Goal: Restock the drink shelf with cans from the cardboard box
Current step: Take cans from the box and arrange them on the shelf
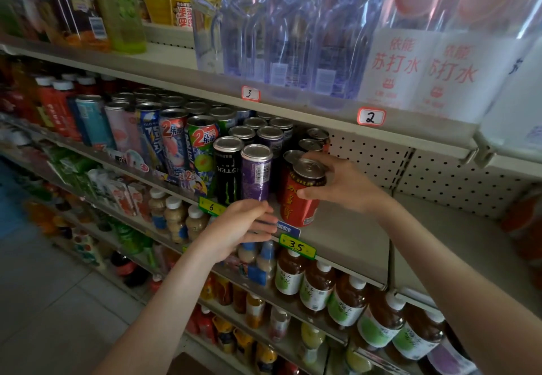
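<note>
My right hand (337,181) grips a red can (302,198) that stands near the front of the drink shelf (346,236), at the head of a row of red cans (311,145) running back toward the pegboard. My left hand (240,228) hovers with loosely spread fingers at the shelf's front edge, just below a purple can (255,173) and a black can (227,169), and holds nothing. The cardboard box is out of view.
Tall cans (173,140) fill the shelf to the left. Bare shelf lies right of the red cans. Water bottles (293,37) stand on the shelf above, tea bottles (316,283) on the one below. Price tags (296,246) hang on the front edge. Tiled floor (44,301) lies lower left.
</note>
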Demonstrator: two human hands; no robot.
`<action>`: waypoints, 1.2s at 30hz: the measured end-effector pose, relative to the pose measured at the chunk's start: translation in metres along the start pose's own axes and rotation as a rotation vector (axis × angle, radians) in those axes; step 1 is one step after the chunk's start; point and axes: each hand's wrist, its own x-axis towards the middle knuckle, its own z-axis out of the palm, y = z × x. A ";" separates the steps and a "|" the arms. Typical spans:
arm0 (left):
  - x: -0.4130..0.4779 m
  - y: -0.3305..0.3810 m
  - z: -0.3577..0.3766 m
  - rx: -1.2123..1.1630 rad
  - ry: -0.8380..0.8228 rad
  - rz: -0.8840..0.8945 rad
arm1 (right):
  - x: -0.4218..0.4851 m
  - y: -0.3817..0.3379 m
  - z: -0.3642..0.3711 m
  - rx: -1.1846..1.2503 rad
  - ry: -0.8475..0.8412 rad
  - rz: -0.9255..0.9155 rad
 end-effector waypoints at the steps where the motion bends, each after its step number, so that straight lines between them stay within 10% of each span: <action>1: 0.000 -0.001 -0.002 0.005 0.015 -0.006 | 0.001 -0.001 0.004 -0.044 0.007 -0.026; 14: 0.004 0.002 0.006 0.316 0.110 0.152 | 0.025 0.010 0.029 -0.411 0.074 -0.125; 23: 0.005 -0.001 0.037 1.079 0.626 0.885 | 0.037 0.024 -0.001 0.004 0.007 -0.046; 29: 0.015 -0.003 0.046 1.162 0.770 0.822 | 0.060 0.039 -0.004 -0.527 -0.153 -0.036; 36: 0.017 0.001 0.054 1.151 0.733 0.700 | 0.080 0.032 -0.001 -0.565 -0.144 -0.151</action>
